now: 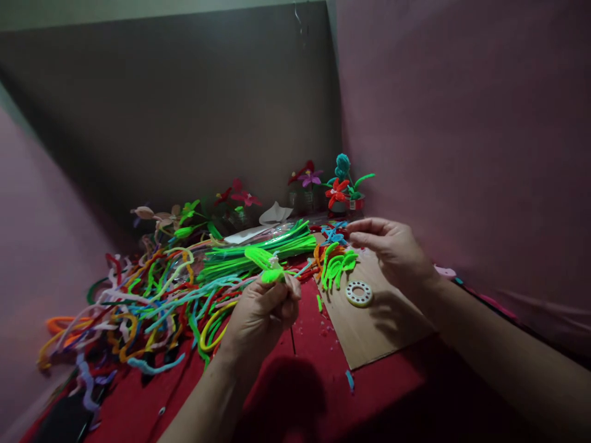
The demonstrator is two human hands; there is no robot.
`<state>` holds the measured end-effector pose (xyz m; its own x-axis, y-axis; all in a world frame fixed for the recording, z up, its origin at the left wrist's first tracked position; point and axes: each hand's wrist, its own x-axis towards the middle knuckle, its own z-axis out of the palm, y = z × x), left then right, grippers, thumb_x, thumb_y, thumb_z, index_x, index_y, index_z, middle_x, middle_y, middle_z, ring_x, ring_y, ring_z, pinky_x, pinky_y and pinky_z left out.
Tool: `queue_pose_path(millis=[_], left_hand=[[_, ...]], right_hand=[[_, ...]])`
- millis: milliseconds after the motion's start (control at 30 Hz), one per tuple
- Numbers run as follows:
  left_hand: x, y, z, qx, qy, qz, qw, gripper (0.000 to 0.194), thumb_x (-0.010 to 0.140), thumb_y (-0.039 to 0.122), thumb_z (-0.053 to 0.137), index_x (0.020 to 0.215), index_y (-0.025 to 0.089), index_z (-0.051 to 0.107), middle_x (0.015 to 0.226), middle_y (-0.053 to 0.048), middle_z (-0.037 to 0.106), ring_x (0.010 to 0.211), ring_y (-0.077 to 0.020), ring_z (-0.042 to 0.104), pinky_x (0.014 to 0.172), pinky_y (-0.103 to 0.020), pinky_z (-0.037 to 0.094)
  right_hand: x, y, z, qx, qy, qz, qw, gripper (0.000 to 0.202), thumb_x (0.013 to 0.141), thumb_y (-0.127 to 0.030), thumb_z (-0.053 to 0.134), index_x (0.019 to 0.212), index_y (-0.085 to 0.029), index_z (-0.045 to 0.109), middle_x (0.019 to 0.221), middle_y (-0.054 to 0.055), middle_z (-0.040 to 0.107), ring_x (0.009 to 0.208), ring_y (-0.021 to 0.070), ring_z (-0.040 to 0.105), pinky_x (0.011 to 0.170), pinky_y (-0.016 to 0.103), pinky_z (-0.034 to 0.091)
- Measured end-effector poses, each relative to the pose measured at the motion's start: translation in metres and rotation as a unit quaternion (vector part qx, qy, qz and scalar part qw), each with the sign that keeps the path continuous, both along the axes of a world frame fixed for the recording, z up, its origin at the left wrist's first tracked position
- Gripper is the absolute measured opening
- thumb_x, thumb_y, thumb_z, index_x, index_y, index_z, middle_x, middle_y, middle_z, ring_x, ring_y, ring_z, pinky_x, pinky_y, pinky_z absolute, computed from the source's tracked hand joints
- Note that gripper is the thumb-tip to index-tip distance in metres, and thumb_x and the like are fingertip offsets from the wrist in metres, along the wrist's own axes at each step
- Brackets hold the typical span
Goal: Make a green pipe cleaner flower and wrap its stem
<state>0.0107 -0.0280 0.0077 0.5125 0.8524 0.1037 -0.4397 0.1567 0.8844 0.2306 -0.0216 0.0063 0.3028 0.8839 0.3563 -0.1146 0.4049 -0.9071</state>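
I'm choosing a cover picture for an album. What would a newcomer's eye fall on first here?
Probably the colourful tangle of pipe cleaners, sprawling over the left of the red cloth. Next, the bright green fuzzy piece in the left hand, near the middle. Then the orange-red flower at the back, right of centre.

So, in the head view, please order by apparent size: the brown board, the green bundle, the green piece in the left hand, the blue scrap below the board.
1. Brown board
2. Green bundle
3. Green piece
4. Blue scrap
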Motion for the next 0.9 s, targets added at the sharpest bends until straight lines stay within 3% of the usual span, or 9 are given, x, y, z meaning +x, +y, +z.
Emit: queue_pose_path(millis=[133,233,300,433,567,667,767,833,900], left_hand=[[0.0,0.004,-0.005,-0.02,-0.007,0.038,0.999,0.017,0.069,0.017,0.068,0.057,0.011,0.057,0.062,0.001,0.055,0.045,-0.002,0.044,0.041,-0.013,0.033],[0.001,0.004,-0.006,-0.019,-0.004,0.043,0.999,0.018,0.066,0.021,0.071,0.059,0.012,0.057,0.063,0.001,0.055,0.043,-0.0027,0.044,0.038,-0.013,0.035],[0.002,0.005,-0.006,-0.016,-0.003,0.047,0.999,0.019,0.064,0.024,0.073,0.062,0.012,0.059,0.063,0.001,0.056,0.042,-0.0035,0.043,0.035,-0.014,0.035],[0.003,0.007,-0.008,-0.021,0.0,0.047,0.999,0.02,0.064,0.024,0.073,0.062,0.012,0.058,0.063,0.001,0.056,0.042,-0.0038,0.043,0.033,-0.014,0.036],[0.002,0.008,-0.01,-0.027,0.001,0.035,0.999,0.019,0.066,0.025,0.072,0.063,0.011,0.058,0.062,0.001,0.055,0.04,-0.0033,0.042,0.033,-0.014,0.036],[0.003,0.007,-0.01,-0.03,0.001,0.033,0.999,0.019,0.066,0.025,0.071,0.064,0.011,0.058,0.061,0.001,0.055,0.04,-0.0032,0.041,0.033,-0.014,0.035],[0.003,0.007,-0.01,-0.031,0.002,0.029,0.999,0.02,0.065,0.026,0.072,0.065,0.012,0.058,0.061,0.001,0.055,0.039,-0.0031,0.041,0.033,-0.015,0.035],[0.004,0.006,-0.009,-0.03,0.007,0.026,0.999,0.021,0.065,0.027,0.072,0.065,0.011,0.058,0.061,0.001,0.055,0.039,-0.0032,0.041,0.033,-0.015,0.035],[0.005,0.006,-0.008,-0.03,0.01,0.027,0.999,0.021,0.065,0.026,0.072,0.064,0.011,0.057,0.061,0.001,0.055,0.039,-0.003,0.041,0.033,-0.015,0.035]], right_hand=[[0.017,0.024,0.003,-0.026,-0.122,-0.059,0.99,0.012,0.065,-0.017,0.065,0.076,-0.013,0.067,0.07,0.003,0.067,0.061,0.0119,0.058,0.059,0.024,0.045],[0.02,0.035,-0.003,-0.073,-0.367,-0.053,0.926,0.01,0.068,-0.014,0.06,0.073,-0.013,0.068,0.066,0.004,0.067,0.059,0.013,0.059,0.056,0.023,0.043],[0.02,0.039,-0.011,-0.087,-0.456,-0.056,0.884,0.012,0.068,-0.011,0.057,0.07,-0.013,0.069,0.066,0.004,0.068,0.06,0.0141,0.059,0.056,0.023,0.041],[0.019,0.039,-0.028,-0.08,-0.515,-0.079,0.85,0.019,0.07,-0.008,0.053,0.074,-0.016,0.07,0.074,0.006,0.068,0.069,0.016,0.059,0.062,0.025,0.04],[0.019,0.038,-0.04,-0.073,-0.58,-0.047,0.81,0.022,0.066,-0.004,0.055,0.072,-0.019,0.07,0.077,0.005,0.067,0.072,0.0166,0.058,0.064,0.024,0.038],[0.019,0.038,-0.043,-0.071,-0.605,-0.052,0.792,0.032,0.068,-0.002,0.052,0.088,-0.02,0.069,0.085,0.007,0.065,0.08,0.0185,0.056,0.067,0.025,0.038],[0.019,0.037,-0.043,-0.07,-0.668,-0.116,0.731,0.036,0.077,-0.008,0.048,0.106,-0.022,0.064,0.094,0.011,0.059,0.087,0.0229,0.052,0.067,0.029,0.037],[0.018,0.037,-0.042,-0.07,-0.715,-0.144,0.681,0.028,0.081,-0.014,0.047,0.101,-0.021,0.066,0.095,0.013,0.057,0.089,0.0253,0.049,0.068,0.031,0.037],[0.017,0.037,-0.04,-0.072,-0.732,-0.152,0.66,0.025,0.084,-0.016,0.044,0.092,-0.017,0.068,0.093,0.015,0.057,0.09,0.0266,0.048,0.068,0.032,0.036]])
